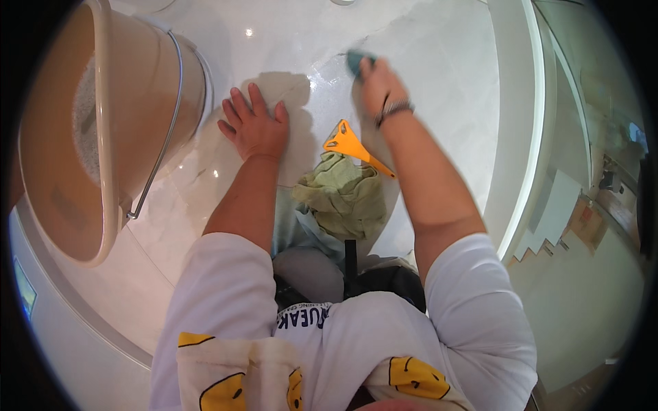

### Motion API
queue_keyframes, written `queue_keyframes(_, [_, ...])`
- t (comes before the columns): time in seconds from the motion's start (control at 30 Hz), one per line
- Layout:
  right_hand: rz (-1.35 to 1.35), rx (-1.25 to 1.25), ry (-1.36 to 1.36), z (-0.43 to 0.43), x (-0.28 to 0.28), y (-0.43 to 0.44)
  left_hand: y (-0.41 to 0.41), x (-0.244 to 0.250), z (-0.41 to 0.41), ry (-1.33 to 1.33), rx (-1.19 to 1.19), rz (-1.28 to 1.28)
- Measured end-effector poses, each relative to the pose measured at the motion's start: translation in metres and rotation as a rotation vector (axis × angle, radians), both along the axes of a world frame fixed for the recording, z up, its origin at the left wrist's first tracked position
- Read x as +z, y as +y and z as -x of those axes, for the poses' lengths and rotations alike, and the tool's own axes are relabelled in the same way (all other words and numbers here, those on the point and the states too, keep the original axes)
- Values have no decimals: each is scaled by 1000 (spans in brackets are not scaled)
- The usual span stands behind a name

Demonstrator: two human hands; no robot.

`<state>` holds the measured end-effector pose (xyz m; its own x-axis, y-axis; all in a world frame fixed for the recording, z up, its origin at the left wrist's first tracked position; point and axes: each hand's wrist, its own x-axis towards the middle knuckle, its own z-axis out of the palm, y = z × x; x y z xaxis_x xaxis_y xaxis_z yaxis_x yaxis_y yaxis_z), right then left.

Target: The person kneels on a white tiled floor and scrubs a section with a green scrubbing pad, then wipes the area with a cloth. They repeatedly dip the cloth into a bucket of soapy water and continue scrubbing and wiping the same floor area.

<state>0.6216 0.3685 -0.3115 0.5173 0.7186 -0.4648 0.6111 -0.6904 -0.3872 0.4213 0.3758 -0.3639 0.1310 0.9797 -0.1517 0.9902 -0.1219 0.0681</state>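
Observation:
My left hand (pixel 258 131) lies palm down on the glossy pale floor (pixel 432 118), fingers spread and nothing held. Up and to the right, my right hand (pixel 381 87) grips a dark green scouring pad (pixel 360 61) against the floor; hand and pad are slightly blurred. A damp patch shines beside the pad. Between my forearms rests a yellow-orange scraper (pixel 349 143), its handle pointing toward my right arm. Just below it, a crumpled olive-green cloth (pixel 344 198) partly covers a light blue cloth (pixel 298 226).
A large beige bucket (pixel 139 92) with a wire handle (pixel 172 123) stands at the left, holding foamy water (pixel 86 123). On the right runs a raised white edge (pixel 529 128), with cardboard (pixel 587 223) beyond it. Dark cracks or marks (pixel 354 47) show near the pad.

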Motion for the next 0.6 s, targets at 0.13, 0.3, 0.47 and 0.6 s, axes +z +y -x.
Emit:
queue_keyframes(0.13, [-42, -67, -77, -38, -8, 38, 2, 3, -6, 2, 1, 12])
queue_keyframes(0.3, [-97, 453, -242, -5, -27, -26, 1, 1, 2, -5, 0, -20])
queue_keyframes(0.47, [31, 31, -122, -24, -11, 23, 3, 5, -1, -11, -4, -9])
queue_keyframes(0.6, [-52, 260, -201, -10, -23, 2, 2, 0, 3, 16, 13, -55])
